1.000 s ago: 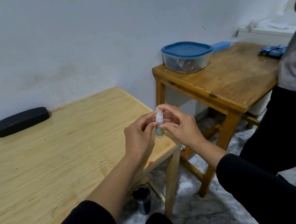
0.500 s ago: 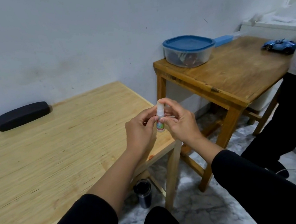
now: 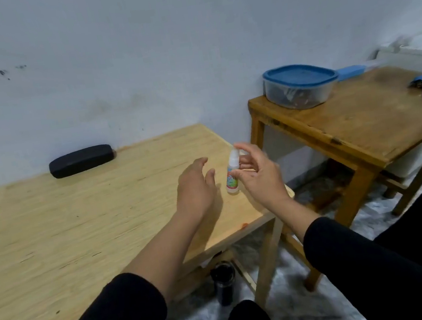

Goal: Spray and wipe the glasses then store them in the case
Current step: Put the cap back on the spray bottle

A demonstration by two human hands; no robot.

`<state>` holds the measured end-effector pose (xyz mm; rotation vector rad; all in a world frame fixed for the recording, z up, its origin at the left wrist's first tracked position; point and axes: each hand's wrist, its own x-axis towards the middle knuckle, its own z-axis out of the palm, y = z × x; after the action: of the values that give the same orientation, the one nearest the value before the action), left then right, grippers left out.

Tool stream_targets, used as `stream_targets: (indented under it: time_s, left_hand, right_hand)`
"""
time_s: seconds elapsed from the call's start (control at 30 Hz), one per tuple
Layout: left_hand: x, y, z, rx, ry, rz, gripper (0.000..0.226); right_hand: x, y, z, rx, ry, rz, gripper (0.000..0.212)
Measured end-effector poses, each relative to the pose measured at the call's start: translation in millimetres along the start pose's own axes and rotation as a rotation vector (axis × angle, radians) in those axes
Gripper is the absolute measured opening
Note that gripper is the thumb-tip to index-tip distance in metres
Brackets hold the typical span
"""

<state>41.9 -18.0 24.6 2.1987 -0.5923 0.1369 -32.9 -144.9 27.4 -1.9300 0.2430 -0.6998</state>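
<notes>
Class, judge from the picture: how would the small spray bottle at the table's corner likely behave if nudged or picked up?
The spray bottle is tall and narrow, so it probably tips easily. It looks like small plastic, likely light and rigid. Once tipped, its round body could roll off the nearby table edge.

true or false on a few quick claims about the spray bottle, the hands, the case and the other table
1. The right hand holds the spray bottle. True.
2. The left hand grips the bottle too. False: it is open beside it, not touching.
3. The glasses case lies open. False: it is shut, by the wall.
4. A blue-lidded container sits on the darker table. True.
5. The glasses lie on the light table. False: none are visible.
</notes>
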Motion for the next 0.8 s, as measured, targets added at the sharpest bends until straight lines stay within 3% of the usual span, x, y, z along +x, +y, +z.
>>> stream_targets:
  time_s: [0.33, 0.53, 0.8]
  left_hand:
    - [10.3, -95.9, -92.4, 0.367, 0.055, -0.275, 0.043]
    - [13.7, -146.6, -121.4, 0.42, 0.029, -0.385, 0.044]
    - [16.9, -173.2, -121.9, 0.463, 0.075, -0.366, 0.047]
  right_hand:
    - [29.8, -38.3, 92.0, 0.055, -0.127, -0.016, 0.052]
    - [51.4, -49.6, 147.1, 0.061, -0.184, 0.007, 0.051]
    - [97.9, -50.9, 207.3, 0.031, -0.211, 0.035, 0.049]
